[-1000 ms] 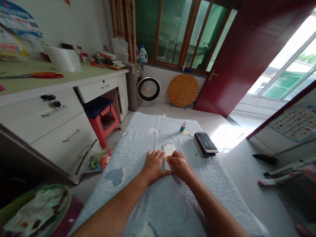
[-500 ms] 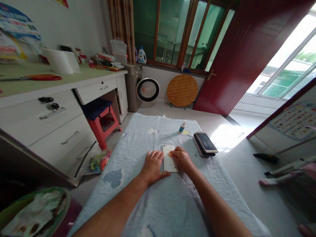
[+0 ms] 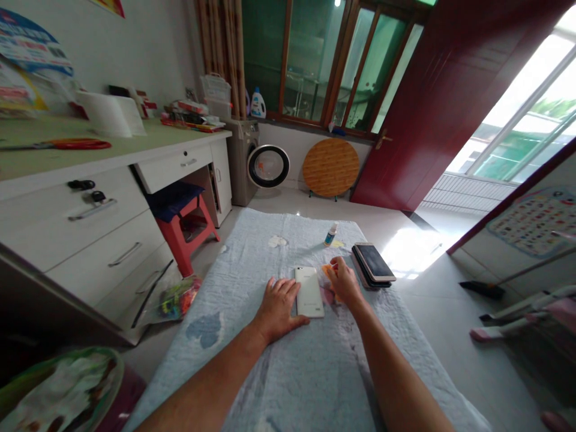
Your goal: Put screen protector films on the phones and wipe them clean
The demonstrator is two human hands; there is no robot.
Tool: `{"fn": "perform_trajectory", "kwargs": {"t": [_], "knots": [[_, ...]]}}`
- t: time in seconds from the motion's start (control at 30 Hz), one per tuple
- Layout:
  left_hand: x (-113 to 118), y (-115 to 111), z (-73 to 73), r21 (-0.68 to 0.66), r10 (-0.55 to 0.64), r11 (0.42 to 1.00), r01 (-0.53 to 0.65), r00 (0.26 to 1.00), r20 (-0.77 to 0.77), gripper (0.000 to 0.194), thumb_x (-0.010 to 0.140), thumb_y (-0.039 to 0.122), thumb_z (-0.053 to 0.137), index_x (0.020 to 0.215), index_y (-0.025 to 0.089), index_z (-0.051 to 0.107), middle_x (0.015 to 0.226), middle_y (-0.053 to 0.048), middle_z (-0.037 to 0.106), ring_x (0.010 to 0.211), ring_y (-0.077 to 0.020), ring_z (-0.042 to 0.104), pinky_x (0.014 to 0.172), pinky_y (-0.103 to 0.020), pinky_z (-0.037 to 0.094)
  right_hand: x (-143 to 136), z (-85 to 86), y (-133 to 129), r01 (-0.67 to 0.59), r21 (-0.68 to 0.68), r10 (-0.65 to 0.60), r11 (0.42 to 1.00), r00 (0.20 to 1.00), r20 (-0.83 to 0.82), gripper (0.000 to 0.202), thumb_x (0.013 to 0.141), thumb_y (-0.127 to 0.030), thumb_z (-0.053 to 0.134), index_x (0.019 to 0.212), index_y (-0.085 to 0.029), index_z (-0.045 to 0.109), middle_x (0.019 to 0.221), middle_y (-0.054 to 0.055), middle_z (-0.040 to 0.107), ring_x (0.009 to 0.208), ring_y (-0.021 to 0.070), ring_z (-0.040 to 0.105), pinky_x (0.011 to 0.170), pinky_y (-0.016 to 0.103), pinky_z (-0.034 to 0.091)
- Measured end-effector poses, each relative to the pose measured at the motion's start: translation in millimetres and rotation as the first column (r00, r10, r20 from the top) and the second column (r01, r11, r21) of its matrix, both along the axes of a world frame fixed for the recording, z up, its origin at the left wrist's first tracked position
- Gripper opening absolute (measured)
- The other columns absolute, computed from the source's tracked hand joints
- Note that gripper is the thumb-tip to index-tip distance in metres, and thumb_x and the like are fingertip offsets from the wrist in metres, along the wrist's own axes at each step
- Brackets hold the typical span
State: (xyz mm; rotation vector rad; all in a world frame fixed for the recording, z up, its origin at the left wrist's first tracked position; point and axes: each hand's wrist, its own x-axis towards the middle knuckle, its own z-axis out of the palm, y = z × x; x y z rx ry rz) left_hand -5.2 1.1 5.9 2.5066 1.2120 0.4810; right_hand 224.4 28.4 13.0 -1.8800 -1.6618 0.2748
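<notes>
A white phone (image 3: 308, 293) lies back up on the cloth-covered table (image 3: 252, 264), its camera end away from me. My left hand (image 3: 278, 309) rests beside it with the fingers spread, fingertips at its left edge and thumb by its near end. Just right of the phone, my right hand (image 3: 342, 281) is closed on a small orange cloth (image 3: 327, 271), part of which sticks out past the fingers. The cloth is apart from the phone. Beyond my right hand stands a small spray bottle (image 3: 330, 235), and to its right a stack of phones (image 3: 374, 264).
A desk (image 3: 180, 141) with scissors (image 3: 81, 144) and a paper roll (image 3: 108, 114) is at the left, a red stool (image 3: 189, 231) under it. A washing machine (image 3: 243, 159) has its door open. A bin (image 3: 117, 390) stands at the lower left.
My right hand has moved right, off the phone's back, taking the orange cloth with it; more of the phone shows. My left hand has stayed at the phone's edge.
</notes>
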Motion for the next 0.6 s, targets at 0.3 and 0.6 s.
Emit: {"fn": "perform_trajectory", "kwargs": {"t": [0.3,0.6], "knots": [[0,0,-0.2,0.019,-0.005,1.000,0.005,1.000,0.000,0.076,0.071,0.060,0.071,0.131,0.018,0.052,0.137,-0.014,0.054,0.128,-0.0337,0.044,0.113,-0.057,0.018,11,-8.4,-13,0.023,0.172,-0.036,0.985,0.997,0.071,0.017,0.087,-0.028,0.046,0.084,-0.019,0.059,0.084,0.005,0.060,0.080,0.0187,0.053,0.072,0.028,0.038],[-1,-1,2.5,0.039,-0.008,0.999,0.007,0.999,0.039,0.069,0.070,0.056,0.074,0.127,0.020,0.056,0.131,-0.012,0.060,0.123,-0.0327,0.050,0.112,-0.058,0.019,8,-5.4,-25,0.108,0.149,-0.148,0.983,0.945,0.291,0.019,0.089,-0.029,0.052,0.087,-0.020,0.068,0.097,0.007,0.060,0.091,0.0222,0.048,0.081,0.033,0.034]]}}
